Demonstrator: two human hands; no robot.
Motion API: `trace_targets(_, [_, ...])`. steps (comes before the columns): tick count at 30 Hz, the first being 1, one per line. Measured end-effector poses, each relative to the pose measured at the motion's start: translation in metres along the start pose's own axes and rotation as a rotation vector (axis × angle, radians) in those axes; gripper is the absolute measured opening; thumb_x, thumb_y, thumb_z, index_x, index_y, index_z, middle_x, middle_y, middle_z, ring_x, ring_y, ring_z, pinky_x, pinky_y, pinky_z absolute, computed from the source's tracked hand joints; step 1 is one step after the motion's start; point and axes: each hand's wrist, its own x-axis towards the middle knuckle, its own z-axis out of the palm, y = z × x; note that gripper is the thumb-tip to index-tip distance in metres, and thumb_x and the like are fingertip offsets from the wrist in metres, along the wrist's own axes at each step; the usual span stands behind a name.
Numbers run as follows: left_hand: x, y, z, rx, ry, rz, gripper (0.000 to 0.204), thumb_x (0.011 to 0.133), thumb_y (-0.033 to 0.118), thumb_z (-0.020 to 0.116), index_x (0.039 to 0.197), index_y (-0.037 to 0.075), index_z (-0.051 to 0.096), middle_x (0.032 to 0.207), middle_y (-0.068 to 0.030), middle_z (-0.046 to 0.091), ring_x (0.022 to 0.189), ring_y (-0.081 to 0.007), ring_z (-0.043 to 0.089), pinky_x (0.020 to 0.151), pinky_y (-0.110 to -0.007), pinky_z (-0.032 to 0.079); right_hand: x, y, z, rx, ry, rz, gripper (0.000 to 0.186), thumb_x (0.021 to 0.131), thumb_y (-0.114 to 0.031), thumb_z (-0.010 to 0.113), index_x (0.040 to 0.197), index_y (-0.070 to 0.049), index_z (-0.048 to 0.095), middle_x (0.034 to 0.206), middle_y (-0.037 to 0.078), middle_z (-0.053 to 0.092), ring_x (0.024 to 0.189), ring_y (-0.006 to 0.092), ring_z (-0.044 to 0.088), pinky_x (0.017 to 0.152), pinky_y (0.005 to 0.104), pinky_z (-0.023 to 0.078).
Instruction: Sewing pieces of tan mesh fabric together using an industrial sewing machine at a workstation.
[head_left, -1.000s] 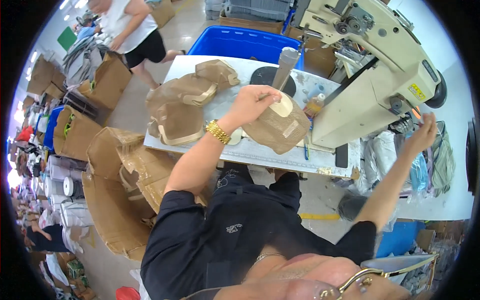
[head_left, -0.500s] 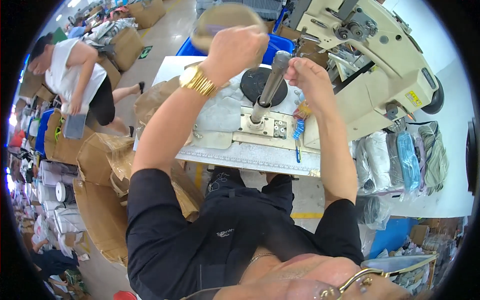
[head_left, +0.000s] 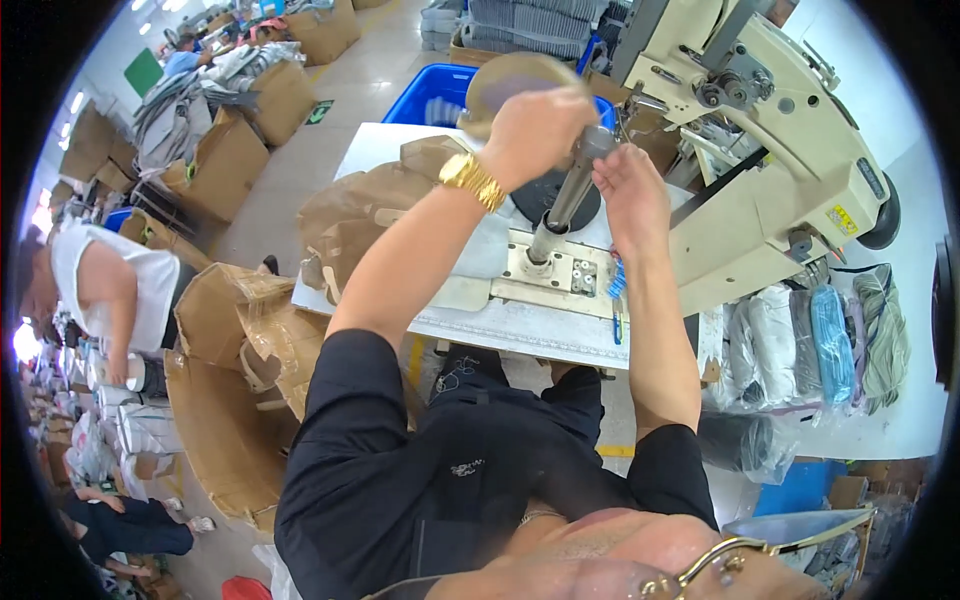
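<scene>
My left hand (head_left: 545, 135), with a gold watch on its wrist, is raised beside the top of the metal post (head_left: 572, 190) of a cream sewing machine. Its fingers are curled, and a tan round piece (head_left: 490, 95), smeared by motion, shows just beyond them and seems to be in its grip. My right hand (head_left: 632, 195) is on the other side of the post top. Its fingers are drawn together near the tip, and whatever they pinch is too small to make out. The machine's head (head_left: 735, 85) stands close by on the right.
A blue bin (head_left: 425, 95) stands behind the white table (head_left: 375, 150). Brown material (head_left: 365, 205) lies at the table's left. Blue-handled snips (head_left: 617, 315) hang on a coiled cord. Bagged fabric rolls (head_left: 770, 335) are at right, an open carton (head_left: 225, 400) at left. A person (head_left: 105, 280) is beyond it.
My view has shifted left. My left hand has come down and right, closer to the post, and the tan piece has moved with it. The person at left has moved toward the picture's edge.
</scene>
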Motion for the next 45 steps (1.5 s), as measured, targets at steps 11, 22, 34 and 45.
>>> trace_targets(11, [-0.211, 0.121, -0.042, -0.605, 0.055, -0.634, 0.015, 0.087, 0.009, 0.068, 0.101, 0.004, 0.068, 0.095, -0.0117, 0.070, 0.081, -0.0204, 0.068, 0.072, -0.030, 0.052, -0.168, 0.062, -0.049, -0.692, 0.099, 0.279, 0.049, 0.094, -0.035, 0.064, 0.123, 0.003, 0.057, 0.105, 0.008, 0.065, 0.094, 0.0137, 0.060, 0.083, 0.0284, 0.049])
trace_targets(22, [-0.308, 0.166, -0.041, -1.113, -0.149, -1.248, 0.013, 0.099, 0.013, 0.055, 0.095, 0.002, 0.060, 0.091, -0.0036, 0.066, 0.084, -0.0074, 0.061, 0.076, -0.022, 0.049, -0.251, 0.077, -0.056, -0.630, 0.161, 0.113, 0.027, 0.092, -0.011, 0.065, 0.116, 0.002, 0.064, 0.101, 0.006, 0.068, 0.091, 0.0097, 0.060, 0.082, 0.0253, 0.049])
trace_targets(34, [-0.276, 0.162, -0.059, -1.473, -0.017, -1.384, 0.033, 0.103, 0.024, 0.047, 0.116, -0.003, 0.061, 0.105, -0.0133, 0.069, 0.089, -0.0195, 0.068, 0.080, -0.034, 0.056, -0.274, 0.074, -0.050, -0.666, 0.123, 0.037, 0.022, 0.092, -0.011, 0.066, 0.112, 0.000, 0.064, 0.097, 0.003, 0.066, 0.089, 0.0081, 0.058, 0.080, 0.0230, 0.047])
trace_targets(45, [-0.288, 0.122, -0.067, -0.849, 0.199, -1.248, 0.030, 0.101, 0.023, 0.053, 0.120, 0.002, 0.062, 0.115, -0.0067, 0.066, 0.107, -0.0168, 0.061, 0.084, -0.031, 0.051, -0.264, 0.036, -0.055, 0.091, 0.472, 0.234, 0.027, 0.099, -0.022, 0.056, 0.117, -0.004, 0.060, 0.107, 0.009, 0.066, 0.095, 0.0187, 0.064, 0.085, 0.0328, 0.055])
